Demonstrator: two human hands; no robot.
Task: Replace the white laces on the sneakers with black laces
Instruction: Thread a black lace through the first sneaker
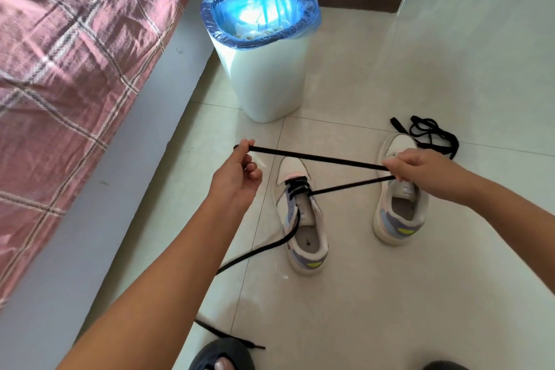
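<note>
head view shows both hands clamped on one flat black lace (318, 157), left hand (240, 173) pinching its tip and right hand (416, 166) gripping the fold, stretched taut, likely to draw slack through the half-laced white sneaker (300, 219) on the tiled floor (390, 294).

White sneakers (303, 219) side by side on floor, left one's black lace (315, 156) part-threaded, taut.

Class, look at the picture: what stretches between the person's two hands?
In the head view, a taut black lace runs from the left hand to the right hand, passing above the toe of the left sneaker.
</note>
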